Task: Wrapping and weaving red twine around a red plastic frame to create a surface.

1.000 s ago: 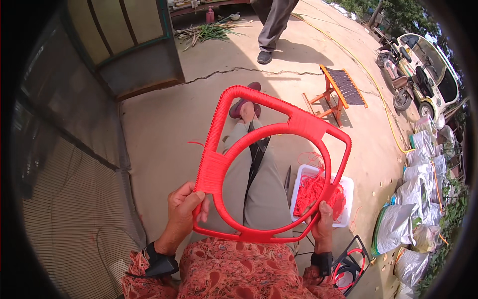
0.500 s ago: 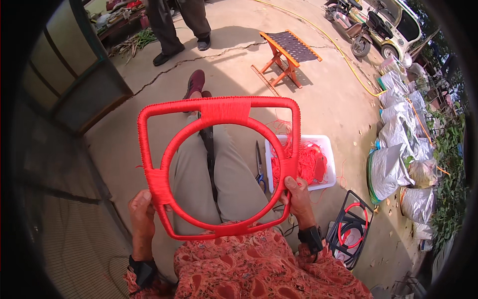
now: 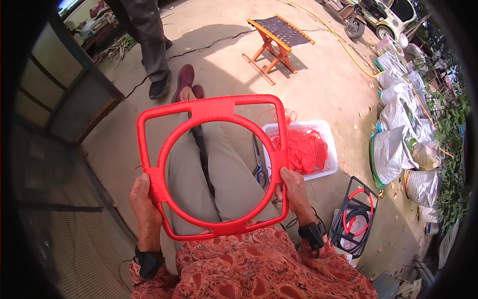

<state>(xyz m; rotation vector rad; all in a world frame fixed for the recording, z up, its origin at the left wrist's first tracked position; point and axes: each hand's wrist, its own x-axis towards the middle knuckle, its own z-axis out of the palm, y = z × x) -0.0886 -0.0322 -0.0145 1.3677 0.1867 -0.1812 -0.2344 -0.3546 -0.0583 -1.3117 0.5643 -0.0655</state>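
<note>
Between my hands, above my lap, is a rounded square frame [image 3: 213, 108] wound in red cord, with a cord-wrapped ring inside it joined at its four sides. My left hand [image 3: 144, 204] grips its left edge, thumb on top near the wrapped joint. On the opposite edge my right hand [image 3: 295, 192] is closed, its thumb by the right joint. To the right, a white plastic tub [image 3: 326, 130] holds a tangle of red cord [image 3: 303, 149]. Scissors [image 3: 260, 169] with blue handles lie on the ground beside the tub.
Black frames [image 3: 366, 214] with a partly red ring lie at the lower right. A folding stool [image 3: 281, 37] with a woven seat stands ahead. White sacks [image 3: 393, 154] line the right side. Another person's legs [image 3: 154, 45] are at the far left, near a door [image 3: 74, 84].
The red frame has shifted slightly left, still in both hands. The other person has stepped nearer, toward my feet. My view has moved a little.
</note>
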